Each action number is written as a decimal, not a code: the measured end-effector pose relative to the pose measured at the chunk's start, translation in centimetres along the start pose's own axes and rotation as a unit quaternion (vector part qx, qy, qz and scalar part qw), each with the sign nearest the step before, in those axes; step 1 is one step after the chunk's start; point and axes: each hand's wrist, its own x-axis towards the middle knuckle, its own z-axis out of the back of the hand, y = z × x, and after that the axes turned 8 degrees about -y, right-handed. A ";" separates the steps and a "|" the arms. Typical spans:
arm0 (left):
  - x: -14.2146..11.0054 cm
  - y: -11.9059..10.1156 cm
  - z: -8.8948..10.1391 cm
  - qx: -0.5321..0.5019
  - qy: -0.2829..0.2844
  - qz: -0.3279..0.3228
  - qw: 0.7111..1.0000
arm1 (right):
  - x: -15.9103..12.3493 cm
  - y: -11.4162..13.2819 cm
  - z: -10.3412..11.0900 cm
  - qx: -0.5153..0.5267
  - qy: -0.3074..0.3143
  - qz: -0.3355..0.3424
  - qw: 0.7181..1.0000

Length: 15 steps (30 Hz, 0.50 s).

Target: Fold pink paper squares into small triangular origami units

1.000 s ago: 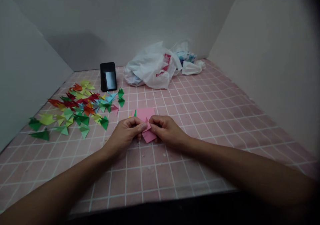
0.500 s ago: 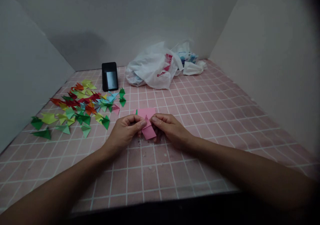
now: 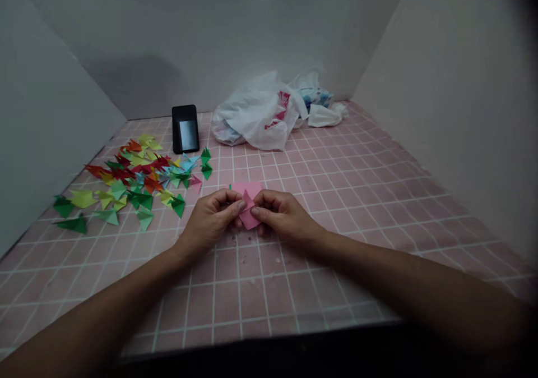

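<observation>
Between both hands is a small piece of folded pink paper (image 3: 250,219), with a raised point at its upper part. My left hand (image 3: 214,215) pinches its left side between thumb and fingers. From the right, my right hand (image 3: 283,215) closes on the same paper, thumb on top near the middle fold. The fingers beneath the paper are partly hidden. Just beyond the hands lies flat pink paper (image 3: 251,187) on the table, a sliver of green showing at its left edge.
Many small folded paper shapes (image 3: 138,176) in several colours lie spread at the left. A black phone-like device (image 3: 185,129) stands behind them. A white plastic bag (image 3: 256,111) and a blue-and-white packet (image 3: 315,96) rest by the back wall. Pink checked cloth (image 3: 378,198) covers the table.
My right thumb has moved left and down onto the folded pink paper. Its lower flap has shifted and now looks shorter and wider. My left hand has hardly moved.
</observation>
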 end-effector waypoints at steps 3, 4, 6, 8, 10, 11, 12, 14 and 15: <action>0.0 -0.2 0.1 -0.005 0.002 -0.010 1.000 | 0.0 0.1 0.0 -0.003 0.001 0.003 1.000; 0.0 -0.2 0.1 -0.005 0.004 -0.011 1.000 | 0.0 0.1 0.0 -0.002 0.003 0.005 1.000; 0.1 -0.1 0.2 -0.007 0.009 -0.012 1.000 | -0.1 0.1 0.1 0.001 0.008 0.009 1.000; 0.2 0.2 0.3 -0.015 0.016 -0.015 1.000 | -0.1 0.1 0.1 0.002 0.011 0.015 1.000; 0.4 0.4 0.3 -0.023 0.025 -0.022 0.999 | -0.1 0.2 0.1 0.001 0.005 0.019 1.000; 0.4 0.6 0.3 -0.025 0.028 -0.027 0.999 | -0.1 0.2 0.1 0.001 0.000 0.021 1.000; 0.5 0.7 0.3 -0.025 0.029 -0.030 0.999 | -0.1 0.2 0.0 0.001 -0.005 0.022 1.000; 0.5 0.8 0.3 -0.025 0.028 -0.035 0.999 | -0.1 0.2 0.0 0.000 -0.012 0.023 1.000; 0.5 0.8 0.3 -0.024 0.025 -0.036 0.999 | -0.1 0.1 0.0 0.000 -0.013 0.024 1.000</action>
